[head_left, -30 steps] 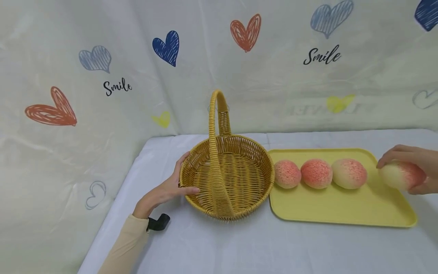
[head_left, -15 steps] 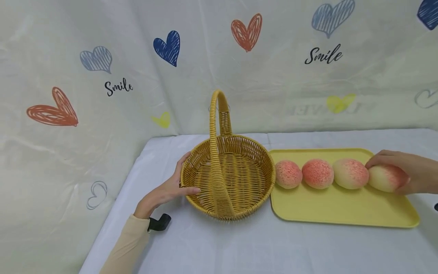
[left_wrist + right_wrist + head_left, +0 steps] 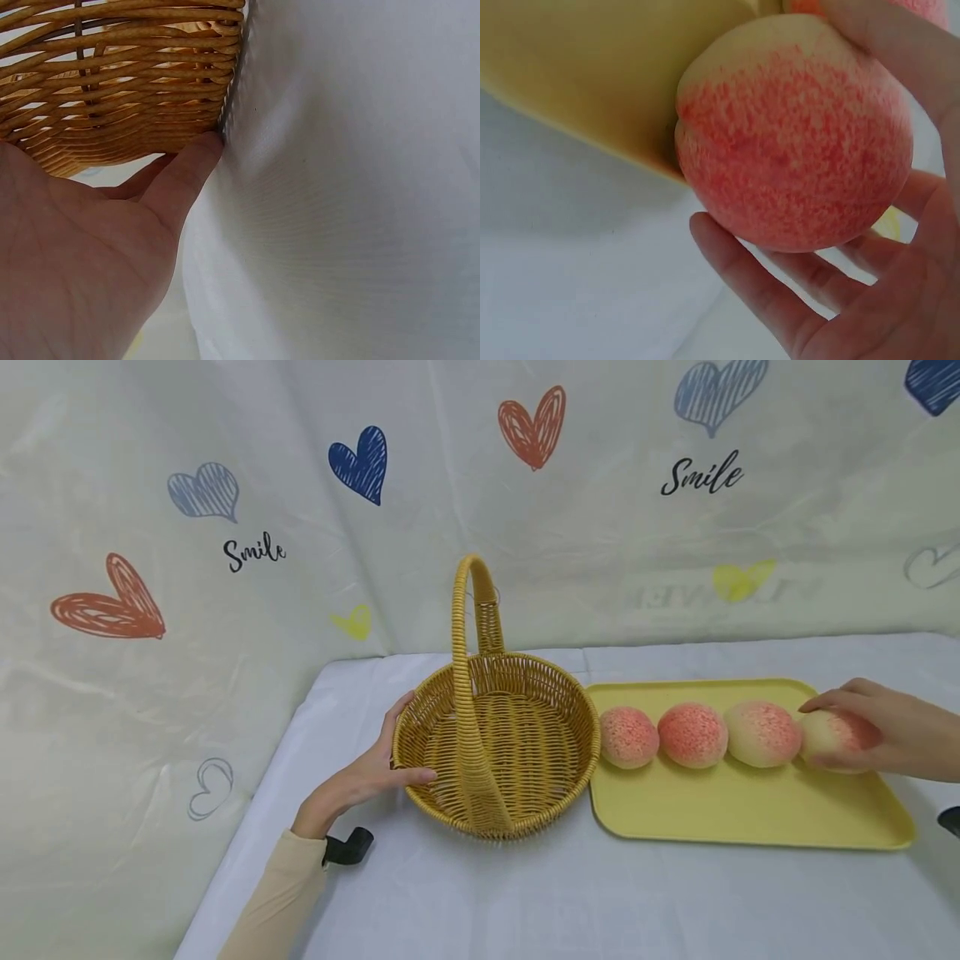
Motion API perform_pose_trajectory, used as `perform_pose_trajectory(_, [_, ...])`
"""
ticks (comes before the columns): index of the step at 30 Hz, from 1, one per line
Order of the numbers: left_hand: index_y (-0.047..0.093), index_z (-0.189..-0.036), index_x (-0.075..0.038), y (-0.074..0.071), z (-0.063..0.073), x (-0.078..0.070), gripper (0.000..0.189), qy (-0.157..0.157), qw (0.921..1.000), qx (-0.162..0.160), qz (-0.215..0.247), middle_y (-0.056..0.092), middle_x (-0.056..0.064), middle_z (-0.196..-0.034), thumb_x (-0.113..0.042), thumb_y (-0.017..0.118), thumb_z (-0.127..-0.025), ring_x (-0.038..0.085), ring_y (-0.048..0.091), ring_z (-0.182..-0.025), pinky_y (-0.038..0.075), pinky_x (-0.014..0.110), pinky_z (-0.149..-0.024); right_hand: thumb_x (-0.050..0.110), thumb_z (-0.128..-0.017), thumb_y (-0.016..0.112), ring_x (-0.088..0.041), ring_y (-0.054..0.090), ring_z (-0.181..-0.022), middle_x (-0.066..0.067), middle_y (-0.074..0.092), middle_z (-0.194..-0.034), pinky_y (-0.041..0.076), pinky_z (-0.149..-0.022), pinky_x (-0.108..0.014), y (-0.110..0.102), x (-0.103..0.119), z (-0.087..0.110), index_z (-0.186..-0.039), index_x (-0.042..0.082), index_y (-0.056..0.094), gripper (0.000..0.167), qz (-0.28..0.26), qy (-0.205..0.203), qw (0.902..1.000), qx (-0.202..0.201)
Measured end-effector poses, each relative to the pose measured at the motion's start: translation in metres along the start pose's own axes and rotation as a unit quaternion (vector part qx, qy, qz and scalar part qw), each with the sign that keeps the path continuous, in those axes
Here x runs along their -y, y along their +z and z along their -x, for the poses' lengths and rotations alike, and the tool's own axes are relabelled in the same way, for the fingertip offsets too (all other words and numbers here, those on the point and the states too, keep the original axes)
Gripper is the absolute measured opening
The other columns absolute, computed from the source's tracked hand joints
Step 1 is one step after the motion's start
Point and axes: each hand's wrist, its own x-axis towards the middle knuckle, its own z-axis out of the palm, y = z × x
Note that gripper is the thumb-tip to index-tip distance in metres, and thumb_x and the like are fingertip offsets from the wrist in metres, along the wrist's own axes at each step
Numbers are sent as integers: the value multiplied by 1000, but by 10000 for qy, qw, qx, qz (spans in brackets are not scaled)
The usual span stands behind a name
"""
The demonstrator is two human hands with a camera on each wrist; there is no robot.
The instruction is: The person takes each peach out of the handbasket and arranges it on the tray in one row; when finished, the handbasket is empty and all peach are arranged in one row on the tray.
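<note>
A round wicker basket [image 3: 558, 672] with a tall arched handle stands on the cloth; nothing is inside it. At its left side my left hand [image 3: 375, 768] grips the wall, thumb over the rim and fingers outside; the left wrist view shows the woven wall [image 3: 150, 90] close up. On the right, a yellow tray [image 3: 720, 814] bears a row of pink-and-cream peaches. My right hand [image 3: 892, 731] holds the rightmost peach [image 3: 838, 731] on the tray, thumb across its front. In the right wrist view this peach [image 3: 795, 142] lies between thumb and spread fingers.
Three other peaches, a left one [image 3: 628, 737], a middle one [image 3: 693, 735] and a right one [image 3: 763, 734], lie in line along the tray. The tray's left edge meets the basket. A white cloth [image 3: 525, 902] covers the table, and a heart-printed curtain [image 3: 420, 543] hangs behind.
My right hand has brought its peach left from the tray's right edge to beside the row, and its thumb has moved across the peach's front. The left hand and basket keep their place.
</note>
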Motion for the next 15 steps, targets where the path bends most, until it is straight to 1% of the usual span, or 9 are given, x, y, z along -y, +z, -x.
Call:
perform_pose_trajectory(1, [-6, -165, -41, 0, 1, 0, 123, -1, 10000, -10, -3, -3, 8, -174, -51, 84, -83, 40, 9, -158, 14, 69, -121, 23, -58, 103, 7, 45, -80, 1, 59, -100, 39, -68, -15, -1, 1, -1, -107, 11, 71, 59, 45, 74, 10000, 16])
perform_pose_trajectory(2, [-6, -165, -41, -1, 1, 0, 122, -8, 10000, -25, -16, -4, 7, -174, -51, 84, -83, 40, 9, -158, 14, 69, -121, 24, -59, 102, 7, 45, -79, -1, 59, -99, 39, -67, -16, -2, 2, -3, -107, 11, 71, 59, 82, 100, 9999, 80])
perform_pose_trajectory(4, [-6, -165, -42, -1, 2, 0, 122, 4, 10000, -47, -32, -4, 7, -174, -51, 84, -83, 40, 9, -158, 14, 70, -120, 24, -55, 103, 7, 45, -79, 2, 59, -97, 40, -67, -16, -2, 2, -5, -105, 11, 71, 61, 140, 11, 9999, 20])
perform_pose_trajectory(6, [-6, -165, -42, -1, 2, 0, 122, 25, 10000, -36, 17, -2, 8, -174, -50, 84, -84, 40, 11, -157, 15, 69, -120, 20, -50, 104, 7, 47, -80, 10, 59, -97, 38, -70, -10, -1, 0, -5, -104, 10, 71, 64, 71, -216, 9997, -91])
perform_pose_trajectory(9, [-6, -165, -41, -1, 0, -1, 122, 49, 9999, 4, 143, 5, 9, -173, -48, 85, -84, 37, 16, -156, 17, 64, -122, 14, -45, 104, 9, 48, -86, 28, 53, -103, 34, -74, -4, 0, -5, -4, -105, 12, 71, 68, -62, -498, 9986, -138])
perform_pose_trajectory(11, [-7, -165, -42, -1, 0, -1, 122, 33, 9998, 26, 192, 8, 10, -172, -47, 85, -84, 36, 18, -156, 17, 63, -122, 10, -45, 103, 12, 47, -91, 36, 47, -109, 33, -76, -2, 1, -9, -3, -108, 14, 71, 71, -182, -650, 9977, -101])
perform_pose_trajectory(14, [-7, -165, -42, -1, 0, -1, 122, 7, 9998, 24, 199, 9, 10, -172, -47, 85, -84, 36, 18, -156, 16, 63, -122, 8, -46, 103, 15, 45, -98, 39, 44, -116, 31, -80, 0, 1, -12, -1, -113, 16, 70, 75, -270, -787, 9965, -60])
perform_pose_trajectory(15, [-7, -165, -42, -1, 1, -1, 122, -2, 9998, 22, 205, 9, 10, -172, -47, 85, -84, 36, 18, -156, 16, 63, -122, 7, -46, 103, 14, 44, -96, 39, 44, -116, 33, -77, -3, 1, -12, -1, -114, 15, 69, 77, -293, -815, 9962, -50])
